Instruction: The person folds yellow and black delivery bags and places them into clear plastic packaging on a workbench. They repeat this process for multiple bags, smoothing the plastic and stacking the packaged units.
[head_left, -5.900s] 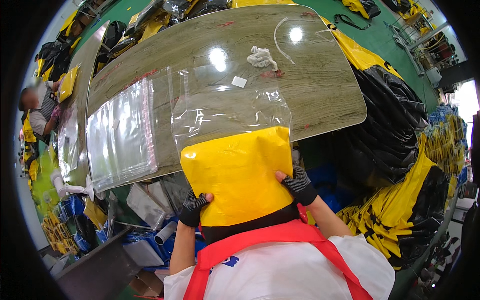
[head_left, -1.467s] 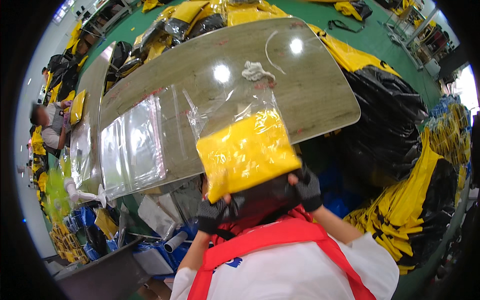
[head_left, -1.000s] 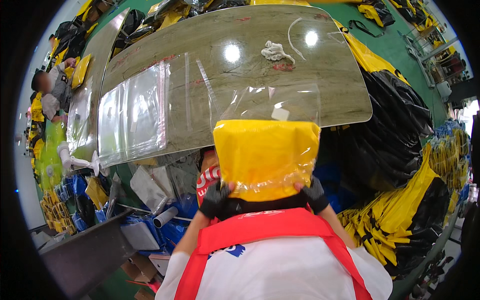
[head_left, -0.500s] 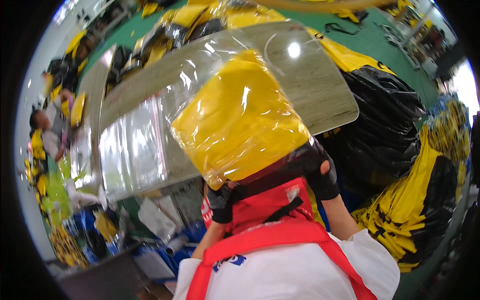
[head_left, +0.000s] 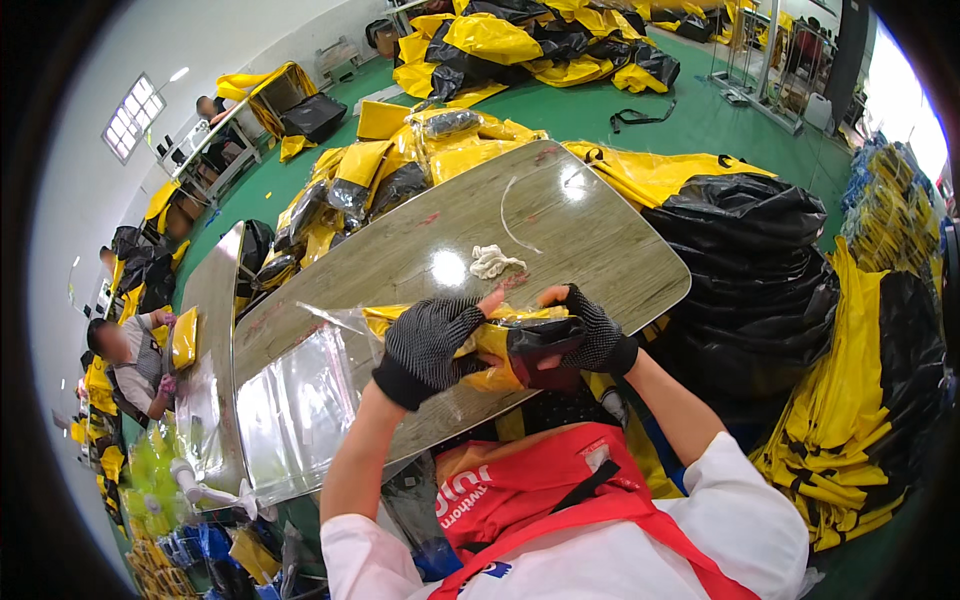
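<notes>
Over the near edge of the wood-grain table (head_left: 590,215), I hold a folded yellow-and-black sheet package (head_left: 532,345) in clear plastic. My left hand (head_left: 430,343), in a dark dotted fingerless glove, is closed round its left part. My right hand (head_left: 597,335), gloved alike, grips the black right end, with its thumb and fingers bent over the top. Loose clear film sticks out left of my left hand. The package's underside is hidden. Beyond my hands lie a crumpled white cloth (head_left: 495,262) and a thin white strip (head_left: 512,218).
Clear plastic bags (head_left: 295,405) lie stacked on the table's left part. Wrapped yellow-and-black packages (head_left: 365,175) are heaped along its far side. Large black-and-yellow folded sheets (head_left: 745,260) stand at the right. At far left, a person (head_left: 135,350) handles a yellow package (head_left: 185,338) near a green fan (head_left: 150,480).
The package was held up with its broad yellow face showing; now it is lower, tilted and gathered between my hands. Both hands have moved up and inward from its lower corners. My view has tipped upward.
</notes>
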